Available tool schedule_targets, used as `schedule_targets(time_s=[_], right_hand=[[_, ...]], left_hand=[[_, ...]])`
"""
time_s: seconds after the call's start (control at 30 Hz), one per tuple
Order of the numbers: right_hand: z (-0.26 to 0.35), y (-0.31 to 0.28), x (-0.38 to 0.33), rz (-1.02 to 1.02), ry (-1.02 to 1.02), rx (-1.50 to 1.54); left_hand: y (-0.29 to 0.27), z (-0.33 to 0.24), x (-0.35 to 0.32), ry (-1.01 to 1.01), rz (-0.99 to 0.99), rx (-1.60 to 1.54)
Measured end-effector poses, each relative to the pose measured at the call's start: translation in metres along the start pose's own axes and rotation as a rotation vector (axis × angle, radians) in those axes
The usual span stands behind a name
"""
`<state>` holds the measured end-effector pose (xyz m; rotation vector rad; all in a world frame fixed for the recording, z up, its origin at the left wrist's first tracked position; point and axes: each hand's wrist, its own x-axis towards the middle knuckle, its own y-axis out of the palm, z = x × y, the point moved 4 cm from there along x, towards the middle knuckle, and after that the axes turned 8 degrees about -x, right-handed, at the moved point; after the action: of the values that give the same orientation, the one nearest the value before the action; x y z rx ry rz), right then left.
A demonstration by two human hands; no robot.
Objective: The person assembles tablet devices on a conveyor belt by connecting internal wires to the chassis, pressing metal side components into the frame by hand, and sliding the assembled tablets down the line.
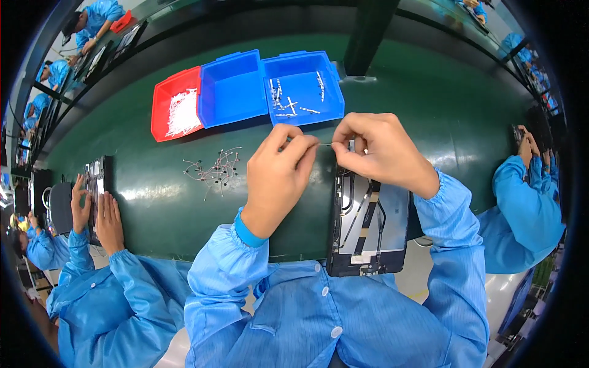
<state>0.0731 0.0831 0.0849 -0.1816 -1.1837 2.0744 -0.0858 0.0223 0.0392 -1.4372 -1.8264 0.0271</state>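
My left hand (279,178) and my right hand (383,147) are raised over the green bench, fingertips pinched and close together. Between them stretches a short thin piece (325,145), like a wire or small strip; each hand grips one end, and its kind is too small to make out. Below my right hand lies an opened tablet-like device (371,227), its inside showing a grey plate, black cables and a dark frame. Left of my left hand is a loose tangle of thin wires (215,172) with small black ends.
At the back stand a red bin (161,110) of small white pieces, a blue bin (232,86), and another blue bin (334,101) with several small slim parts. A dark post (367,37) rises behind them. Co-workers in blue sit left (116,306) and right (521,208) along the green bench (153,227).
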Motion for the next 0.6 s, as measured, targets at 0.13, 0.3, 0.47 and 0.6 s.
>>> schedule_targets(time_s=[0.13, 0.3, 0.47, 0.6], right_hand=[[-0.018, 0.007, -0.018, -0.102, 0.319, 0.576], [-0.025, 0.015, -0.027, -0.025, 0.364, 0.852], [-0.026, 0.022, -0.028, -0.049, 0.348, 0.914], [-0.033, 0.028, -0.028, -0.144, 0.268, 0.955]], left_hand=[[0.011, 0.006, -0.004, -0.325, 0.083, -0.448], [0.028, 0.01, -0.013, -0.847, 0.125, -1.072], [0.032, 0.009, -0.015, -0.852, 0.135, -1.09], [0.032, 0.001, -0.012, -0.797, 0.159, -0.978]])
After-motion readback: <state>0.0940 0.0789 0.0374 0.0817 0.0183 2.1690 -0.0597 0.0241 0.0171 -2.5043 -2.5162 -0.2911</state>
